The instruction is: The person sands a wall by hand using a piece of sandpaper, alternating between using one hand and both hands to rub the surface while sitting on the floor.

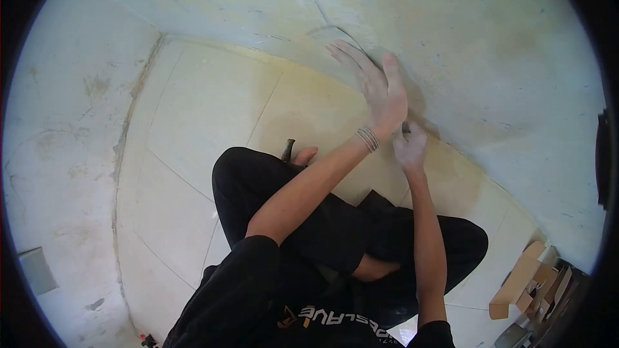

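Note:
My left hand [385, 93], dusted white, lies against the lower part of the pale wall [471, 45] with its fingers stretched out. A bracelet of several strands [367, 139] circles its wrist. A thin dark line, perhaps a crack or an edge, runs down the wall to those fingers. Just below, by the foot of the wall, my right hand [411, 148] is closed, its fingers curled around a small dark thing mostly hidden in them. That hand is whitened with dust too.
My crossed legs in black trousers rest on the tiled floor [193, 103]. A dark handle-like object [288, 149] is beside my foot. An opened cardboard box [516, 280] stands at the lower right. Another wall [71, 122] rises at the left, with a square plate [39, 270] on it.

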The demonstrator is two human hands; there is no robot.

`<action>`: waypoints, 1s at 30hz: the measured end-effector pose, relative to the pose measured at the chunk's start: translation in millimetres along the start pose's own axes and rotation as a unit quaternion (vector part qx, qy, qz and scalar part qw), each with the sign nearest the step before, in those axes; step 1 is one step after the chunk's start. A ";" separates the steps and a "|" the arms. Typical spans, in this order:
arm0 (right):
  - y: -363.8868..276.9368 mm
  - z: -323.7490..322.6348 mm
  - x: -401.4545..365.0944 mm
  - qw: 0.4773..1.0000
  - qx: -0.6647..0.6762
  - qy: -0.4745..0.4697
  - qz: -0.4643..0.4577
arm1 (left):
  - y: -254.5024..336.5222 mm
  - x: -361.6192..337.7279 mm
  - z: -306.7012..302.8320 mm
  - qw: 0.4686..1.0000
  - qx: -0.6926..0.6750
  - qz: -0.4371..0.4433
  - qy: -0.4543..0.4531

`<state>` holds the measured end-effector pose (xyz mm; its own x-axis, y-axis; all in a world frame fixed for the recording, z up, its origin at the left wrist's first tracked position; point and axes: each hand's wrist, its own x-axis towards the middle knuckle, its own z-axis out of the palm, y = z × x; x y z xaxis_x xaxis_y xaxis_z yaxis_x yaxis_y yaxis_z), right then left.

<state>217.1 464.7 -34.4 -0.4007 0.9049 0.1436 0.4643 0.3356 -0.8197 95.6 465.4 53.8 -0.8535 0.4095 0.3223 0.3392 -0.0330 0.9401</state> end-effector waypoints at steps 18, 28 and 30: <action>-8.2 -4.2 3.9 0.995 0.082 -0.020 0.045 | -31.4 70.0 -22.0 0.995 -0.026 0.042 0.088; -13.3 -4.2 1.5 0.995 0.039 -0.039 0.081 | -8.2 14.6 -2.2 0.999 0.017 0.039 0.032; -7.8 -0.4 1.8 0.998 0.057 -0.014 0.030 | -11.0 46.8 -13.7 0.997 -0.009 0.041 0.069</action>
<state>213.1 463.8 -27.5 -0.3978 0.9142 0.0781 0.3963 0.2480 -0.8840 46.5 472.4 60.0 -0.8695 0.2762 0.4095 0.4041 -0.0790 0.9113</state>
